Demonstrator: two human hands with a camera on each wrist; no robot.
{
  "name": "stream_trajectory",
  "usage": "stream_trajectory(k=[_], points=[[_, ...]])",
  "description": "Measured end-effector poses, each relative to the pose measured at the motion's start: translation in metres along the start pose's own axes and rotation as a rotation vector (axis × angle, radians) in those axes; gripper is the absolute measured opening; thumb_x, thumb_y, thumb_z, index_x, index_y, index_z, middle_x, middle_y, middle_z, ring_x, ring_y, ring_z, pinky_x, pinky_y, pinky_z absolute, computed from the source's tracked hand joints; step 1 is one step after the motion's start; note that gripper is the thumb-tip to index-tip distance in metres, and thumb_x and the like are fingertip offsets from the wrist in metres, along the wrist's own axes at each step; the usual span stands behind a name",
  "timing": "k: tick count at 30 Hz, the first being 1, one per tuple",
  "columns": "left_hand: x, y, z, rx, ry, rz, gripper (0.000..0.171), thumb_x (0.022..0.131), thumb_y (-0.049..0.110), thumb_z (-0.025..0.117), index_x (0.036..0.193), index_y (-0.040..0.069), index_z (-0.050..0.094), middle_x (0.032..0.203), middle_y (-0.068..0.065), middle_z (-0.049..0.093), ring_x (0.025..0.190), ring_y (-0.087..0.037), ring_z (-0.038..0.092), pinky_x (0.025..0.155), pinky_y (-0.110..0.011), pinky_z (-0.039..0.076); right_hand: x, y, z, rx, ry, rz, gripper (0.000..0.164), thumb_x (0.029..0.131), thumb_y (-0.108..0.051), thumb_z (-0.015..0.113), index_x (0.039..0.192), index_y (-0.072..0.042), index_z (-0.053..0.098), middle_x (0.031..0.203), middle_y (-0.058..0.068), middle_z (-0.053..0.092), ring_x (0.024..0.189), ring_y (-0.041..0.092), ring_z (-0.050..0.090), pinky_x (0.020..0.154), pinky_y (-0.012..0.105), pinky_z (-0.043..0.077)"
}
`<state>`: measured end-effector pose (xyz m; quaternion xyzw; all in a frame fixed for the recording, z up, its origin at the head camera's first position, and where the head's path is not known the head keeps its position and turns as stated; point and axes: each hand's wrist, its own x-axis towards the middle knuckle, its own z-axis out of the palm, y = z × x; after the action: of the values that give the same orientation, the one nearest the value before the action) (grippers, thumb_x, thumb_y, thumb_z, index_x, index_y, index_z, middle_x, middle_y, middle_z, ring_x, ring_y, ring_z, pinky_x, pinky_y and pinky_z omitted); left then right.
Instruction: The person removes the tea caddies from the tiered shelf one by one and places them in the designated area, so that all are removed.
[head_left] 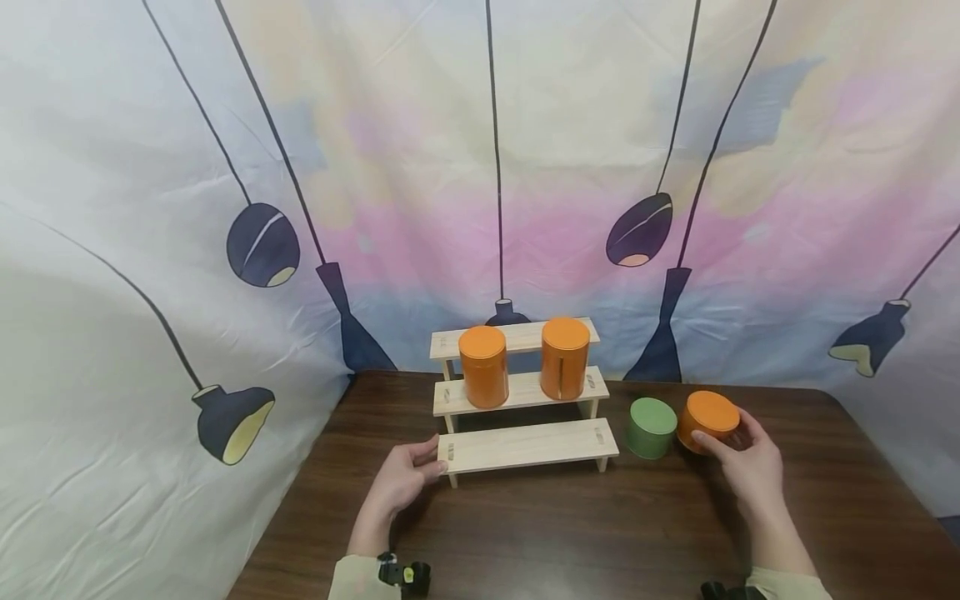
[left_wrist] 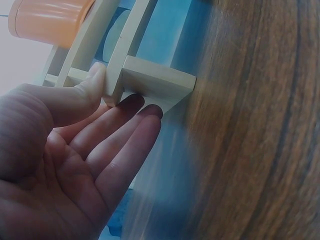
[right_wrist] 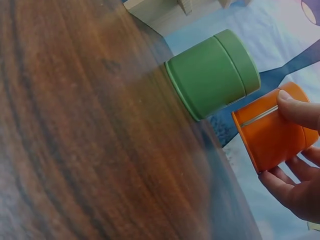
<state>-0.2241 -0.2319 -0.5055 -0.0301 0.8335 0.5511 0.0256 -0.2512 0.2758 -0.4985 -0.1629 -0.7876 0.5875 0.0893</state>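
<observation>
A three-step pale wooden stand is on the table. My left hand pinches the left end of its lowest step; in the left wrist view the thumb is on the plank and fingers reach below. To the right, my right hand grips a short orange tin between thumb and fingers. The right wrist view shows this orange tin raised off the tabletop, a pale seam down its side. Just left of it stands a short green tin. The right fingers are partly hidden behind the orange tin.
Two taller orange tins, one left and one right, stand upright on the middle step. The dark wooden table reaches back to a hanging cloth printed with lamps.
</observation>
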Motion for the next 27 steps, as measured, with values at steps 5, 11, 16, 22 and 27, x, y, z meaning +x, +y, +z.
stream_trajectory(k=[5,11,16,22,27], points=[[0.0,0.0,0.0,0.004,0.006,-0.005,0.052,0.097,0.002,0.076,0.145,-0.01,0.059,0.141,-0.031,0.063,0.124,-0.035,0.069,0.094,-0.044,0.061,0.002,0.006,0.001,-0.038,-0.038,0.004,0.095,0.1,-0.027,0.08,0.171,-0.008,0.021,0.17,0.021,0.036,0.152,0.039,0.04,0.119,0.038,0.042],[0.0,-0.001,-0.001,0.003,0.002,-0.01,0.053,0.097,0.003,0.077,0.146,-0.009,0.059,0.142,-0.03,0.063,0.124,-0.035,0.069,0.095,-0.044,0.061,0.005,0.011,0.003,-0.052,-0.059,0.001,0.093,0.1,-0.022,0.079,0.17,-0.004,0.021,0.169,0.026,0.034,0.153,0.043,0.038,0.12,0.051,0.038],[0.002,-0.002,-0.001,0.033,0.0,-0.003,0.053,0.097,0.007,0.077,0.145,-0.008,0.06,0.142,-0.027,0.064,0.131,-0.038,0.065,0.103,-0.05,0.056,0.007,0.014,0.004,-0.042,-0.061,0.005,0.092,0.1,-0.017,0.078,0.169,0.001,0.02,0.169,0.031,0.031,0.153,0.047,0.035,0.12,0.058,0.036],[0.003,-0.003,-0.001,0.035,-0.004,-0.005,0.053,0.098,0.008,0.077,0.146,-0.007,0.06,0.143,-0.026,0.064,0.134,-0.039,0.062,0.105,-0.051,0.054,0.008,0.015,0.004,-0.038,-0.058,0.008,0.092,0.1,-0.015,0.077,0.169,0.002,0.018,0.169,0.032,0.028,0.154,0.049,0.032,0.119,0.06,0.036],[0.003,-0.003,-0.001,0.017,-0.005,0.003,0.053,0.098,0.005,0.077,0.146,-0.008,0.059,0.143,-0.028,0.063,0.131,-0.038,0.064,0.098,-0.045,0.059,0.008,0.016,0.006,-0.049,-0.063,0.004,0.092,0.1,-0.015,0.077,0.168,0.003,0.019,0.168,0.033,0.03,0.153,0.05,0.033,0.118,0.06,0.037]])
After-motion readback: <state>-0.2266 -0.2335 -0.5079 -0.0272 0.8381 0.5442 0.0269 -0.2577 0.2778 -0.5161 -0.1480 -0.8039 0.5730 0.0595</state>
